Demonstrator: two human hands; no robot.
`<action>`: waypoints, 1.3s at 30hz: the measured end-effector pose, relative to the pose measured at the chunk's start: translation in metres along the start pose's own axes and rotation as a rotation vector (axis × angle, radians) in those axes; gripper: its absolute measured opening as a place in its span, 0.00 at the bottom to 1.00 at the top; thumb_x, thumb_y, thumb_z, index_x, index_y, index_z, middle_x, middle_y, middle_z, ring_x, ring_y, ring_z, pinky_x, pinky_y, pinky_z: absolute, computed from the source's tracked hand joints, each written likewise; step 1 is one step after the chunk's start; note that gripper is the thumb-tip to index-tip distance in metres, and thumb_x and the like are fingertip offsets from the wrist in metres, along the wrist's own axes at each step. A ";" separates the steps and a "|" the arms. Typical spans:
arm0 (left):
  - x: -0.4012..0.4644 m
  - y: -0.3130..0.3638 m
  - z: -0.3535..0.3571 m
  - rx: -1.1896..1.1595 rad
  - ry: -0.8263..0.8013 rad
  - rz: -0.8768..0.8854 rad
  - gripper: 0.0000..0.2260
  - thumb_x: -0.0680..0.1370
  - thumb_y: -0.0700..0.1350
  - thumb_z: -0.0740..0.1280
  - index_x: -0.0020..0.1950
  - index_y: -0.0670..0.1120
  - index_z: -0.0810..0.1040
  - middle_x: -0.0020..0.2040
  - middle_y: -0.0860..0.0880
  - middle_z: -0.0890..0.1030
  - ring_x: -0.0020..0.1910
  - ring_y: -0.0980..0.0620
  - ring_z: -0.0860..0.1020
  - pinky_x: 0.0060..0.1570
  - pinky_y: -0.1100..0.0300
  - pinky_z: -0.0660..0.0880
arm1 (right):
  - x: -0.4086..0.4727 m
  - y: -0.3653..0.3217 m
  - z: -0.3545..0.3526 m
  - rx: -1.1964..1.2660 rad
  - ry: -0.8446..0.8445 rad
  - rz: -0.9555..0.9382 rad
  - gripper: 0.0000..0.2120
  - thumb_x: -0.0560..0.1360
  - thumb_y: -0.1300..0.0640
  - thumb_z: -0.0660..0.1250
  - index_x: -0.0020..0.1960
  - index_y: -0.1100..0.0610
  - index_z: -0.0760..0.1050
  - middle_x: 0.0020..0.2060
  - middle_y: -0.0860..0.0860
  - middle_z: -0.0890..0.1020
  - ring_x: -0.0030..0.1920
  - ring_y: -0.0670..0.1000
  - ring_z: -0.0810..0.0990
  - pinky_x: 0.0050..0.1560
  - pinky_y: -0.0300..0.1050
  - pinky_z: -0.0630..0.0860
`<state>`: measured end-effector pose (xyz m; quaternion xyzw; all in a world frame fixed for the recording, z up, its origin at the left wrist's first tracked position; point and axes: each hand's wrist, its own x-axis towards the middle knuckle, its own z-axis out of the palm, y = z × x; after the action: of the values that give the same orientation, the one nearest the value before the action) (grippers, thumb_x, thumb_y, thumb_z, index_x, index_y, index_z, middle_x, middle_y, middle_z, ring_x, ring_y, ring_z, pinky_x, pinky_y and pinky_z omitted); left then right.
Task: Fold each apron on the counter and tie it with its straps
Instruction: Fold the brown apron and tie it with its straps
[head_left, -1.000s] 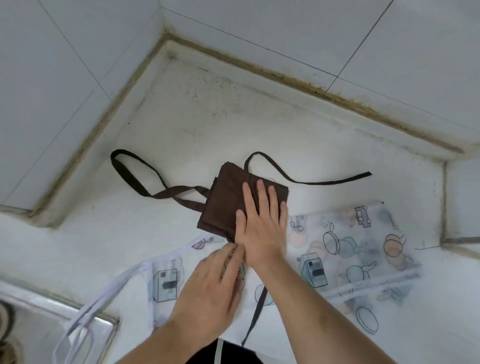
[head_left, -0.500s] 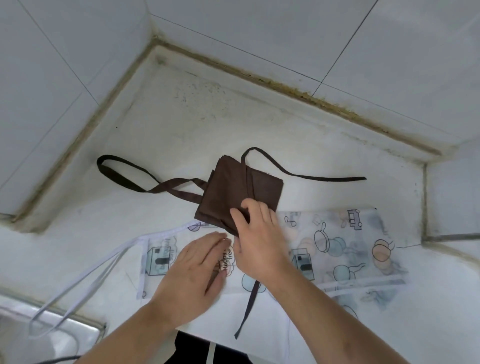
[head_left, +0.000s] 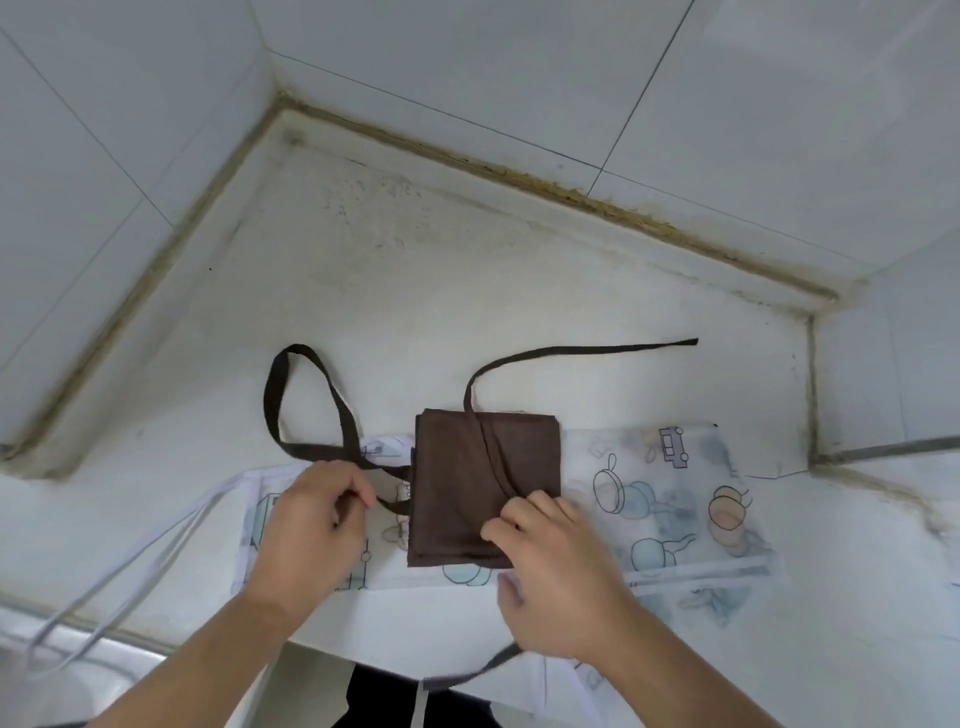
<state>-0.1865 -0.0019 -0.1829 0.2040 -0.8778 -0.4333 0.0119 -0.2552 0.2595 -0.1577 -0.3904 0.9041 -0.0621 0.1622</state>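
The folding of the brown apron is judged complete; the tying step is in hand. The apron lies as a compact square pad on the counter, resting on top of a printed apron that is spread flat and not yet folded.

The right hand is placed at the pad's 5 o'clock corner, with fingers curled onto the fabric and onto a strap that crosses the pad diagonally. The same strap is seen to run out at 12 o'clock and trail toward 2 o'clock on the counter. A further strap end emerges below the right hand at 6 o'clock.

The left hand is positioned at the pad's 9 o'clock side, with fingers curled. A looped strap extending toward 10 o'clock passes at its fingertips; whether it is actually pinched cannot be told.

The next move is judged to call for the straps to be wound round the pad and knotted while the pad is held down, so that the folds are not released.
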 end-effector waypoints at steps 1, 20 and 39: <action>-0.001 0.011 -0.001 0.024 0.003 0.092 0.19 0.73 0.27 0.66 0.39 0.53 0.77 0.41 0.58 0.78 0.42 0.56 0.78 0.42 0.70 0.73 | 0.001 -0.001 -0.005 0.080 0.008 0.037 0.13 0.72 0.45 0.65 0.54 0.49 0.80 0.48 0.43 0.74 0.52 0.49 0.72 0.56 0.48 0.74; 0.013 0.033 0.049 0.320 -0.078 0.422 0.21 0.76 0.33 0.71 0.67 0.48 0.80 0.69 0.53 0.76 0.69 0.48 0.74 0.70 0.51 0.68 | 0.004 0.030 0.005 0.427 0.377 0.617 0.20 0.80 0.61 0.65 0.71 0.52 0.72 0.67 0.46 0.73 0.62 0.45 0.74 0.57 0.42 0.74; 0.064 0.087 0.050 -0.594 -0.452 -0.637 0.09 0.82 0.48 0.63 0.53 0.48 0.82 0.44 0.44 0.87 0.42 0.43 0.86 0.56 0.43 0.83 | 0.040 -0.049 -0.014 0.644 0.184 0.482 0.32 0.74 0.60 0.63 0.77 0.46 0.64 0.60 0.45 0.75 0.56 0.48 0.77 0.55 0.47 0.79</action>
<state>-0.2852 0.0594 -0.1568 0.3509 -0.5906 -0.6806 -0.2545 -0.2521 0.1968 -0.1422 -0.0894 0.9147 -0.3367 0.2047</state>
